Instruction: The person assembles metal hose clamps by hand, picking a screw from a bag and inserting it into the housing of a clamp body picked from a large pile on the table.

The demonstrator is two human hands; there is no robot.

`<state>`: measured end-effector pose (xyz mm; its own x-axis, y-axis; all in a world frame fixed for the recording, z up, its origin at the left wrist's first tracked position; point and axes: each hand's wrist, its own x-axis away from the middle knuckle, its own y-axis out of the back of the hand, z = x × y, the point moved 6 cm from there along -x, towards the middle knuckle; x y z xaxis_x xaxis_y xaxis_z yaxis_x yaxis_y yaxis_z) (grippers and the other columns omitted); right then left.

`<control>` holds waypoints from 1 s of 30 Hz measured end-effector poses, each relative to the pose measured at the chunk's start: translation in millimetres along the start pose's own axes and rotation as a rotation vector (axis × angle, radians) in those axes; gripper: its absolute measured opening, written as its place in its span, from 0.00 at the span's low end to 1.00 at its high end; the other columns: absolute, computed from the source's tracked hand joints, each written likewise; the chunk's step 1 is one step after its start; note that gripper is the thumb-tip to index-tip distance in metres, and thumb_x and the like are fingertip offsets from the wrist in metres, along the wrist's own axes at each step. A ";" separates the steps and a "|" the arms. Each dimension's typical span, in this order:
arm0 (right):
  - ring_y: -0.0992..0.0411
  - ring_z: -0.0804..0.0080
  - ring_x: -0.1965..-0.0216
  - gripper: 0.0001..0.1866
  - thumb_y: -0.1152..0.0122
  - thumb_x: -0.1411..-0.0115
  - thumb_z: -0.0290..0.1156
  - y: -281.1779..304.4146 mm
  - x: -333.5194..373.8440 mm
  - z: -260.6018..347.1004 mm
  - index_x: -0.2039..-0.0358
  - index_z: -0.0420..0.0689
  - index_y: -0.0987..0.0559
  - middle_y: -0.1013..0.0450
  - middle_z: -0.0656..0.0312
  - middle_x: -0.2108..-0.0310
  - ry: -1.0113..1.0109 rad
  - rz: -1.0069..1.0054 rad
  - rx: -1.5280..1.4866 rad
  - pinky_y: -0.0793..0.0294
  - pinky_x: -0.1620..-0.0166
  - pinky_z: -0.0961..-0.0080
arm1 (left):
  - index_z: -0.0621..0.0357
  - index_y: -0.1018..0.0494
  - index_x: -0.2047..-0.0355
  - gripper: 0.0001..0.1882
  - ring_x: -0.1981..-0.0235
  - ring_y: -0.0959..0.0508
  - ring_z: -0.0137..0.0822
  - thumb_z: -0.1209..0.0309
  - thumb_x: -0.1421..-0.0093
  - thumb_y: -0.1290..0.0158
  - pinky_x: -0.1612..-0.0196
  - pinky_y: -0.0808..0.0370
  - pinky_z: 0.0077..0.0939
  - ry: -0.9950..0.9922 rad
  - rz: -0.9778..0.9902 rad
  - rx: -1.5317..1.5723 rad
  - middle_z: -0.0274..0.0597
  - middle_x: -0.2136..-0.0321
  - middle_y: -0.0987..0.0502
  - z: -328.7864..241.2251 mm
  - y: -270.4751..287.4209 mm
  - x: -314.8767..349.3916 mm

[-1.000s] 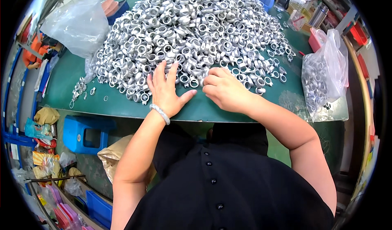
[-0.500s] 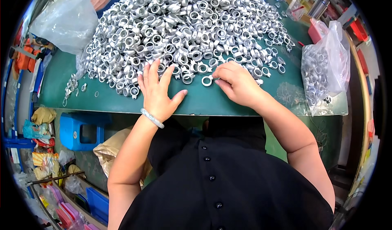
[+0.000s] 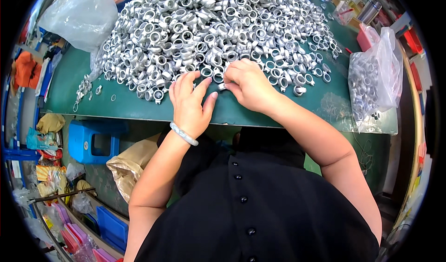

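Note:
A big pile of silver-grey metal rings (image 3: 218, 29), many with small side lugs, covers the far part of the green table (image 3: 153, 111). At the pile's near edge, my right hand (image 3: 251, 86) is closed in a pinch on a metal ring (image 3: 221, 86), mostly covered by the fingers. Just left of it, my left hand (image 3: 191, 101) has its fingers stretched out and its thumb apart, holding nothing. Its fingertips lie beside a loose ring (image 3: 206, 71) at the pile's edge; whether they touch it, I cannot tell.
A clear bag of rings (image 3: 367, 83) stands at the table's right end. Clear plastic sheeting (image 3: 81, 18) lies at the far left, with a small cluster of rings (image 3: 83, 91) nearer. Below the table are a blue stool (image 3: 93, 143) and a brown sack (image 3: 132, 162).
My right hand has moved left, bringing its pinched ring close to my left hand. The left hand has shifted slightly right, its fingers less spread. The whole view has shifted a little.

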<state>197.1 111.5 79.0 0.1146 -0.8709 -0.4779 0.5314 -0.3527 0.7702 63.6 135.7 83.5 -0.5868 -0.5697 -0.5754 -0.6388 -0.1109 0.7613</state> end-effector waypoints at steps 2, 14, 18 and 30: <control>0.35 0.60 0.75 0.05 0.44 0.54 0.22 4.7 0.3 4.9 0.76 0.40 0.30 0.34 0.58 0.79 -0.019 0.050 -0.230 0.36 0.69 0.70 | 0.58 0.28 0.63 0.12 0.61 0.31 0.44 0.73 0.51 0.47 0.55 0.38 0.35 0.052 0.087 0.178 0.43 0.65 0.29 8.6 -7.5 2.9; 0.32 0.82 0.71 0.08 0.53 0.43 0.23 10.9 29.1 -3.2 0.64 0.37 0.26 0.28 0.65 0.72 -0.558 0.181 -1.110 0.30 0.64 0.83 | 0.58 0.32 0.64 0.08 0.70 0.26 0.28 0.68 0.39 0.56 0.66 0.29 0.20 0.845 0.438 1.914 0.38 0.70 0.26 -18.8 -41.3 40.5; 0.33 0.82 0.69 0.11 0.50 0.45 0.21 13.4 38.7 6.8 0.60 0.35 0.29 0.29 0.64 0.70 -0.533 0.134 -1.168 0.31 0.63 0.83 | 0.58 0.31 0.63 0.09 0.68 0.26 0.29 0.68 0.39 0.57 0.64 0.28 0.22 0.826 0.419 2.044 0.38 0.69 0.26 -21.4 -40.5 41.0; 0.29 0.68 0.70 0.23 0.36 0.56 0.25 44.0 57.8 22.9 0.57 0.40 0.30 0.30 0.57 0.66 -0.089 -0.138 -0.450 0.29 0.66 0.78 | 0.60 0.33 0.60 0.09 0.67 0.27 0.28 0.70 0.39 0.57 0.63 0.28 0.22 0.861 0.436 1.728 0.38 0.65 0.28 -42.0 -44.7 38.8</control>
<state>207.9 37.8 95.0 -0.0445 -0.8592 -0.5096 0.8492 -0.3012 0.4337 90.3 84.3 39.7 -0.7951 -0.5679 0.2126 -0.5731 0.5893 -0.5694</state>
